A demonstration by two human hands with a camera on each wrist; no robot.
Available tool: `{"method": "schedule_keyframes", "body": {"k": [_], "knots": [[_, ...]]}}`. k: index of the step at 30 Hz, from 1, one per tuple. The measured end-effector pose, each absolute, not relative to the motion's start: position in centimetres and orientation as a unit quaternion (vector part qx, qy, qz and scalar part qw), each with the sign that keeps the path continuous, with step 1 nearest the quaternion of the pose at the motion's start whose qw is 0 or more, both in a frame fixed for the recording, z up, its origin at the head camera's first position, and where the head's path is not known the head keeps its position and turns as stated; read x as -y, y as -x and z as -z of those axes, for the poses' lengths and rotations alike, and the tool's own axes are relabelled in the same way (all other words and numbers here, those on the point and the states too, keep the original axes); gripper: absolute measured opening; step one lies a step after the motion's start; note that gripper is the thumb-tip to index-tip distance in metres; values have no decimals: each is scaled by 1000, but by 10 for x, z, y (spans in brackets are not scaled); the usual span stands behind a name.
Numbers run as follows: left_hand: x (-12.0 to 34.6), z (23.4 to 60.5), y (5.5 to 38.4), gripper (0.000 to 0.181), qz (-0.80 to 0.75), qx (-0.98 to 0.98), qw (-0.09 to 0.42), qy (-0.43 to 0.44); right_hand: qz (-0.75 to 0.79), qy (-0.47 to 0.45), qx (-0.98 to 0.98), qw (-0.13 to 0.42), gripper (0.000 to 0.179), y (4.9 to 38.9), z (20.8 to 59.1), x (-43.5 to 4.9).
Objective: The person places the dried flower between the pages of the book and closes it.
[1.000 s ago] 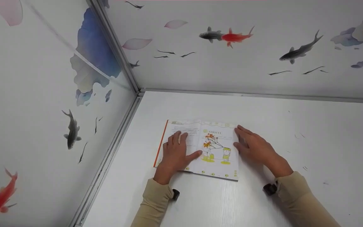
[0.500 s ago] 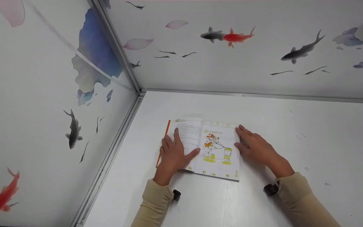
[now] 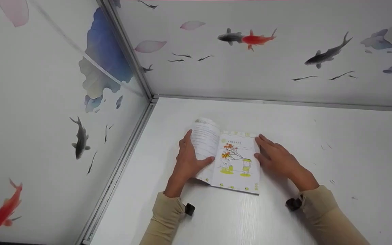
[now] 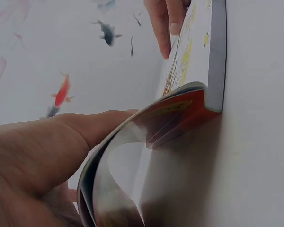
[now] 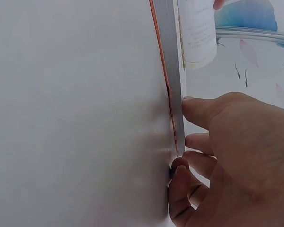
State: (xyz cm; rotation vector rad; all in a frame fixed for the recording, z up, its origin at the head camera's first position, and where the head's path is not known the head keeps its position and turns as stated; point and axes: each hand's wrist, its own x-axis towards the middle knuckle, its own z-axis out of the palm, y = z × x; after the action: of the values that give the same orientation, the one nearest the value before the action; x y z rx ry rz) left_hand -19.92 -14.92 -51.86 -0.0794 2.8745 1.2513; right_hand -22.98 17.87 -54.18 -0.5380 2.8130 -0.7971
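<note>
An open book (image 3: pixel 238 183) lies on the white table, its right page printed with an orange-flowered branch and small figures. My left hand (image 3: pixel 188 158) grips the left part, which is raised and curves up from the table, thumb on the printed side. In the left wrist view, the bent cover and leaves (image 4: pixel 99 175) arch beside my thumb, with a shadowed gap beneath. My right hand (image 3: pixel 279 160) holds the right edge with thumb and fingertips. In the right wrist view, the grey page block (image 5: pixel 168 42) has a thin orange cover line, and a curled finger is against its lower end.
The white table (image 3: pixel 362 163) extends to the right and front of the book. White wall panels (image 3: pixel 260 75) with painted fish and petals stand behind and on the left, joined by a grey metal frame (image 3: pixel 145 88). Black devices (image 3: pixel 190 209) sit at both wrists.
My left hand has lifted the left part of the book from lying nearly flat to curving upward; its orange left edge no longer shows in the head view. My right hand stays at the right edge.
</note>
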Motion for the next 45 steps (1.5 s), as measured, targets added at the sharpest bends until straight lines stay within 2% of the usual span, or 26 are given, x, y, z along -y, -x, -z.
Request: {"method": "schedule_keyframes", "body": {"k": [6, 12, 15, 18, 26, 32, 34, 38, 45], "knots": [[147, 508, 201, 106, -442, -897, -17, -11, 267, 173, -944, 89, 71, 228, 541, -180], [147, 487, 194, 71, -423, -903, -59, -40, 268, 172, -944, 90, 70, 229, 540, -180], [148, 476, 189, 58, -420, -903, -61, -64, 271, 173, -943, 91, 70, 230, 542, -179], [146, 467, 183, 57, -420, -901, -49, -95, 277, 175, -941, 87, 70, 231, 544, -179], [121, 467, 168, 79, -434, -884, -53, -163, 270, 174, -944, 79, 70, 231, 548, -175], [97, 477, 157, 83, -438, -878, 62, -186, 266, 169, -946, 73, 70, 230, 550, -175], [90, 481, 155, 83, -429, -877, 85, -199, 270, 168, -945, 71, 69, 230, 550, -175], [77, 490, 152, 78, -401, -884, 99, -220, 280, 165, -943, 73, 71, 231, 550, -177], [63, 511, 151, 50, -326, -909, 92, -243, 287, 173, -940, 72, 72, 230, 551, -182]]}}
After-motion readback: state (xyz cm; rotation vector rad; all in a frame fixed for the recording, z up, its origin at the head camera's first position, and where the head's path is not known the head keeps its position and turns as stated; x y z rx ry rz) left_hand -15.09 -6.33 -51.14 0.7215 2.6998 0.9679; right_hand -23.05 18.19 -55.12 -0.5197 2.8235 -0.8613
